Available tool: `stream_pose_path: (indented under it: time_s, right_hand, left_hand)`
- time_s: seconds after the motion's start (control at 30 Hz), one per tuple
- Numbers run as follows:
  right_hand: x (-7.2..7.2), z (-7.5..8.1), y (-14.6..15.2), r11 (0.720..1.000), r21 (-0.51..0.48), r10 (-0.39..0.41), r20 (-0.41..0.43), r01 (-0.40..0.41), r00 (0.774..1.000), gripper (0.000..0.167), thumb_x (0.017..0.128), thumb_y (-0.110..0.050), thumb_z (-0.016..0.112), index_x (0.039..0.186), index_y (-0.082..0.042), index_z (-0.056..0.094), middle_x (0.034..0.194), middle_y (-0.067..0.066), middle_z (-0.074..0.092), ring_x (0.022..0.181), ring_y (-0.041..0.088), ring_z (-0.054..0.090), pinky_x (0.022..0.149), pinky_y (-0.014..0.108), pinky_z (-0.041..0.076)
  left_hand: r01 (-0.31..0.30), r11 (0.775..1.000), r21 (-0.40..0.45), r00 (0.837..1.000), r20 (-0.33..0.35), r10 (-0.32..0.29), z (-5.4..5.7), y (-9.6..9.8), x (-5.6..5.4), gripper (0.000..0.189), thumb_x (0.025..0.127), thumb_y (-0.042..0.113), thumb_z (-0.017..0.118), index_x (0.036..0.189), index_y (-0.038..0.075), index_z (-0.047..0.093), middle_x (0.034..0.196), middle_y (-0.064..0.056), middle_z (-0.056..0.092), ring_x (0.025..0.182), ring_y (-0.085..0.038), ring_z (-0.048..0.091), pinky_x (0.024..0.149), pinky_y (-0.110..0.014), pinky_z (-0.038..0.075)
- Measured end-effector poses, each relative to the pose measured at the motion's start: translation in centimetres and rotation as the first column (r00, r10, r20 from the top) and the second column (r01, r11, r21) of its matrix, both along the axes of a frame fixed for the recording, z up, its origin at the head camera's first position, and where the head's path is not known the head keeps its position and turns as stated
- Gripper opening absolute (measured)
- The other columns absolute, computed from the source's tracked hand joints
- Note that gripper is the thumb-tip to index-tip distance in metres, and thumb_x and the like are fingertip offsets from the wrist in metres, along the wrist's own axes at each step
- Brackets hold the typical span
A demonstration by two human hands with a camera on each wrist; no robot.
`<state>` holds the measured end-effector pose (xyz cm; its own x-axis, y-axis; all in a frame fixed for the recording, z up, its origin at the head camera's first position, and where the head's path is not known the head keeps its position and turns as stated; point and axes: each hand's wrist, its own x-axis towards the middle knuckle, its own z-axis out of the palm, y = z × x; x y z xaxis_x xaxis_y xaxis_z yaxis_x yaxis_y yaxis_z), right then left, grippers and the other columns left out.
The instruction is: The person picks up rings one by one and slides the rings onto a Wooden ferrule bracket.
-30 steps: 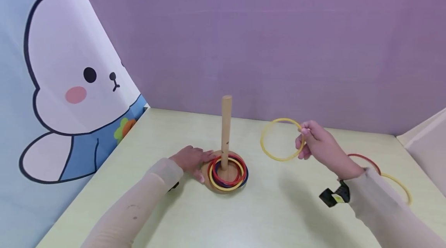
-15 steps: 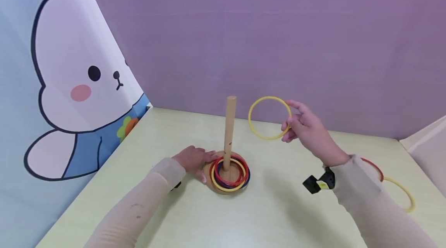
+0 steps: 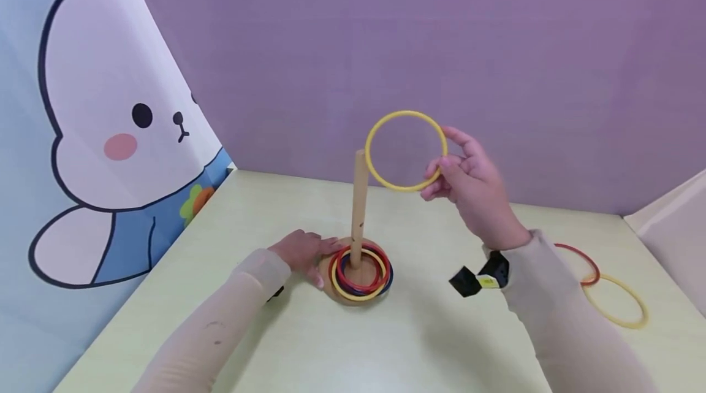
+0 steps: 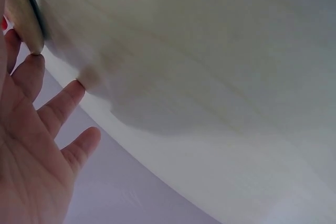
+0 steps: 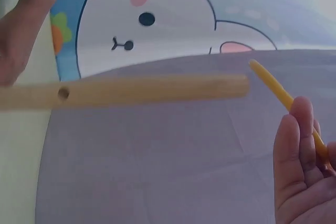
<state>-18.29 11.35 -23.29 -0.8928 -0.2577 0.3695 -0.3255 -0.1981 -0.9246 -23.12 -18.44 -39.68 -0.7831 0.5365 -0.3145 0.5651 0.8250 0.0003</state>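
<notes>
My right hand (image 3: 477, 190) pinches a yellow ring (image 3: 406, 113) between thumb and fingers, raised near the top of an upright wooden peg (image 3: 359, 209). In the head view the ring's left edge overlaps the peg's tip; the right wrist view shows the ring (image 5: 273, 85) edge-on, just beyond the peg's end (image 5: 239, 86). Around the peg's foot, red (image 3: 364, 290), yellow (image 3: 358, 299) and dark blue (image 3: 392, 276) rings lie on the round wooden base (image 3: 366, 273). My left hand (image 3: 300, 255) rests with extended fingers at the base's left edge, fingertips touching it in the left wrist view.
On the table at right, a red ring (image 3: 579, 251) and a yellow ring (image 3: 644, 313) lie overlapping, partly behind my right sleeve. A purple wall (image 3: 496, 43) stands at the back, a rabbit-printed sheet (image 3: 83, 166) on the left, and a white panel (image 3: 678, 233) on the right.
My right hand has moved up and to the left with the yellow ring, from right of the peg to its top. The left hand has stayed at the base.
</notes>
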Motion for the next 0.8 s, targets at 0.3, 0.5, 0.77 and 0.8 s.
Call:
stream_pose_path:
  time_s: [0.3, 0.5, 0.77, 0.8]
  right_hand:
    - [-0.1, 0.6, -3.4, 0.985, -0.158, 0.098, 0.153, -0.073, 0.983, 0.043, 0.103, -0.002, 0.033, 0.144, -0.008, 0.023, 0.078, 0.003, 0.058, 0.060, 0.012, 0.062, 0.067, 0.025, 0.055]
    - [-0.1, 0.1, -4.3, 0.943, -0.309, 0.230, 0.330, -0.126, 0.916, 0.046, 0.104, -0.005, 0.028, 0.149, -0.010, 0.018, 0.078, 0.003, 0.058, 0.060, 0.011, 0.062, 0.064, 0.023, 0.054]
    - [-0.8, -2.3, -4.5, 0.955, -0.272, 0.226, 0.417, -0.116, 0.880, 0.046, 0.104, -0.006, 0.028, 0.149, -0.007, 0.016, 0.079, 0.002, 0.056, 0.060, 0.010, 0.061, 0.064, 0.021, 0.053]
    - [-0.8, -2.8, -4.5, 0.961, -0.255, 0.216, 0.430, -0.112, 0.877, 0.046, 0.104, -0.006, 0.028, 0.149, -0.007, 0.016, 0.079, 0.002, 0.056, 0.060, 0.010, 0.061, 0.064, 0.021, 0.053]
  left_hand:
    - [-0.037, 0.999, 0.020, 0.999, 0.031, 0.036, 0.2, -0.2, 0.1, 0.095, 0.068, 0.051, 0.081, 0.149, 0.031, 0.036, 0.144, 0.001, 0.047, 0.114, -0.027, 0.056, 0.098, -0.043, 0.043]
    - [-0.038, 0.999, 0.019, 0.998, 0.041, 0.038, 0.3, -0.4, 0.1, 0.096, 0.068, 0.051, 0.081, 0.150, 0.032, 0.033, 0.148, 0.002, 0.043, 0.121, -0.028, 0.052, 0.101, -0.044, 0.041]
    - [-0.031, 0.999, 0.040, 0.998, 0.050, 0.029, 0.3, -0.1, 0.2, 0.094, 0.069, 0.049, 0.081, 0.149, 0.030, 0.035, 0.146, 0.000, 0.045, 0.121, -0.028, 0.052, 0.100, -0.045, 0.041]
    - [-0.025, 0.999, 0.040, 0.999, 0.044, 0.023, 0.3, -0.1, 0.2, 0.094, 0.069, 0.049, 0.081, 0.149, 0.029, 0.036, 0.147, 0.000, 0.044, 0.122, -0.029, 0.051, 0.100, -0.045, 0.041]
